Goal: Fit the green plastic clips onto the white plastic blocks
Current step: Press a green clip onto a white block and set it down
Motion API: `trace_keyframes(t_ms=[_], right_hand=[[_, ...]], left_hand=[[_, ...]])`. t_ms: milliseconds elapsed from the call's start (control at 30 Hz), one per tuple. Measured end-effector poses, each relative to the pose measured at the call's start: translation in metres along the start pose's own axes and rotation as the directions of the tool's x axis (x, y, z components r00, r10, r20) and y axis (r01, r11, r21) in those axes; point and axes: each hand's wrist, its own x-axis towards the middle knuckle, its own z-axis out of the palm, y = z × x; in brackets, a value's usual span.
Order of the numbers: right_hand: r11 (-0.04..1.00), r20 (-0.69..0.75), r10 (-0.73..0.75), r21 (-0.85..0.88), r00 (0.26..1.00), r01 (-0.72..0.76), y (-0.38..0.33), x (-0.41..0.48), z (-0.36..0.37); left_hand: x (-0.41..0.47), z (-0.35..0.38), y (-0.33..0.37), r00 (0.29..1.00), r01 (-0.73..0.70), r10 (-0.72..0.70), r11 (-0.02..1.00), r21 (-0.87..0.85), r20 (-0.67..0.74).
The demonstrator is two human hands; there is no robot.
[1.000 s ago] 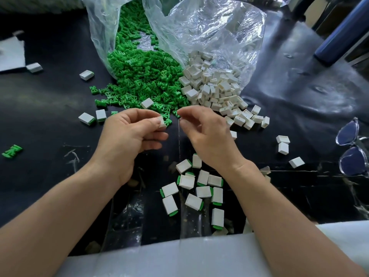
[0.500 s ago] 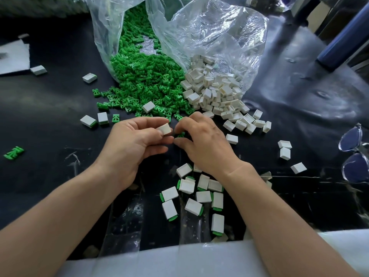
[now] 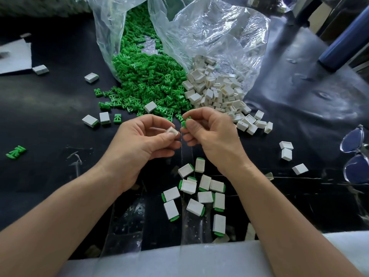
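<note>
Left hand is hovering above the black desk, thumb and forefinger curling in; its grip is pinching a small white plastic block by its edges, the block tilting toward the other hand. Right hand is sitting just beside it, grip pinching a small green plastic clip between thumb and forefinger, the other fingers curling under. Clip and block are lying close but apart, a narrow gap showing between them; whether the block's open side is facing the clip, cannot tell.

Beyond the hands, a crumpled clear plastic bag is lying open on the desk; it is spilling a heap of green clips on the left and a heap of white blocks on the right, the two heaps touching where they meet; one white block is resting on the near fringe of the green heap.

Under the wrists, a cluster of fitted blocks is lying flat on the desk, each showing a green edge at one end.

Strays: a lone green clip is lying far left, well apart from the heap; three loose white blocks are sitting to the right; clear-framed glasses with blue lenses are resting at the right edge; a pale foam sheet is running along the near edge of the desk.
</note>
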Motion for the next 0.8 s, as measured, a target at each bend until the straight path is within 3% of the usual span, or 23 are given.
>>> trace_keyframes(t_ms=[100,200,400,567,700,800], right_hand=[[0.999,0.015,-0.025,0.02,1.0,0.025,-0.0018,-0.0018,0.0007],[0.993,0.012,-0.087,-0.085,0.996,0.088,-0.0016,-0.0038,0.0004],[0.991,0.009,-0.083,-0.108,0.996,0.084,-0.002,-0.0053,-0.0001],[0.968,0.007,-0.091,-0.234,0.996,0.09,-0.0012,-0.0051,-0.0022],[0.9,0.088,-0.11,-0.415,0.99,0.137,-0.0015,-0.0064,-0.0038],[0.877,0.112,-0.146,-0.445,0.983,0.181,-0.0035,-0.0078,-0.003]], left_hand=[[0.0003,-0.0002,0.0003,0.999,-0.026,0.027,0.999,0.042,-0.018],[-0.0003,0.001,0.0007,0.998,-0.048,0.051,0.996,0.075,-0.033],[-0.0035,0.0022,0.0027,0.998,-0.065,0.066,0.99,0.123,-0.005],[-0.0042,0.0025,0.0022,0.996,-0.087,0.09,0.981,0.176,-0.014],[-0.004,0.0028,0.0017,0.995,-0.093,0.096,0.977,0.194,-0.008],[-0.0031,0.0026,0.0033,0.998,-0.058,0.059,0.986,0.155,0.0]])
